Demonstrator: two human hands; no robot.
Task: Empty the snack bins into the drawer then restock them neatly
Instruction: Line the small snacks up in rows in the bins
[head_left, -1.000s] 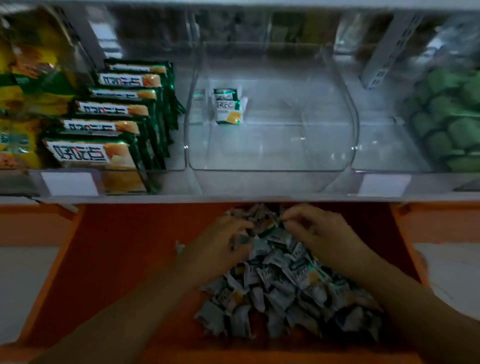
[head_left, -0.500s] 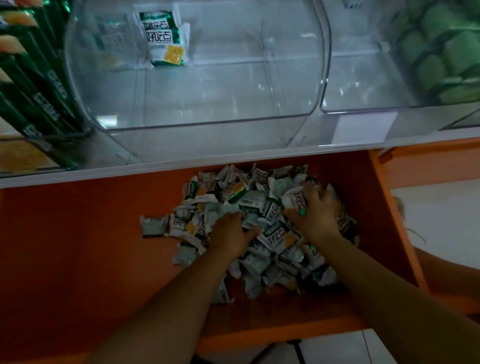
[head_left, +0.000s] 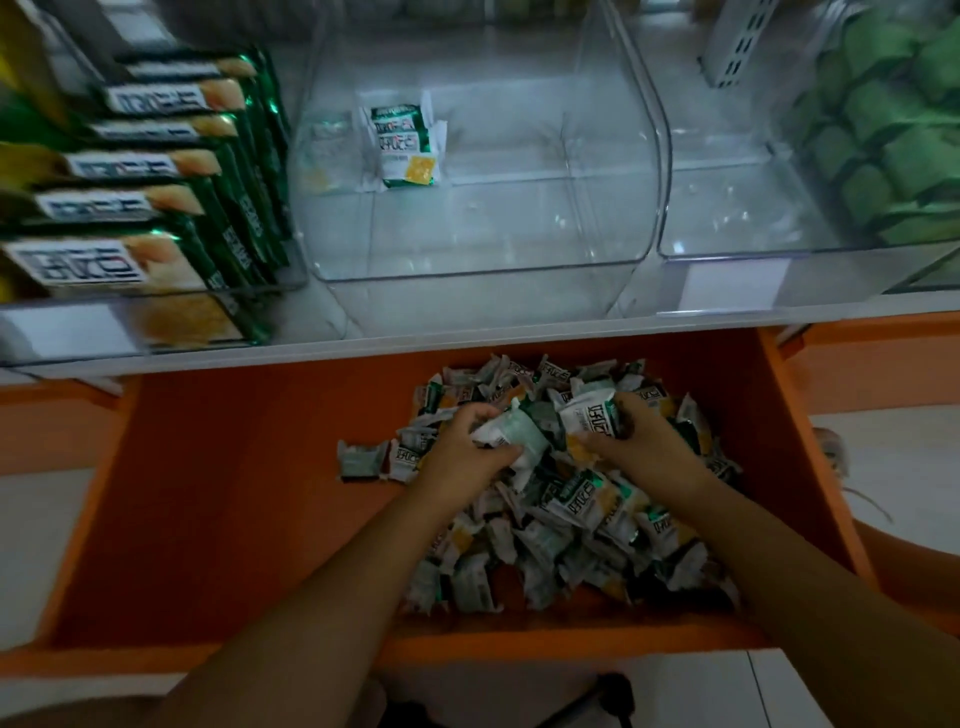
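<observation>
Snack packets (head_left: 561, 514) are lying heaped in the right half of the open orange drawer (head_left: 218, 493). The heap's long axis is running from the drawer's back wall toward its front lip, and single packets are pointing every which way. One stray packet (head_left: 358, 460) is lying flat just left of the heap, its long axis running left to right.

The left hand (head_left: 462, 457) is curling its fingers round a pale crumpled packet (head_left: 514, 434), lifted slightly above the heap. The right hand (head_left: 639, 441) is gripping a white-faced packet (head_left: 589, 415) between thumb and fingers, printed side up, tilted, with its long axis pointing away and to the right. The two held packets are sitting just beside each other.

Above the drawer, the clear middle bin (head_left: 519, 234) is holding a lone packet (head_left: 405, 143) at its back left, face up, with its long axis running front to back and its yellow patch at the near end. Green boxes (head_left: 130, 208) are standing in a row in the left bin; green packs (head_left: 883, 145) are filling the right one.
</observation>
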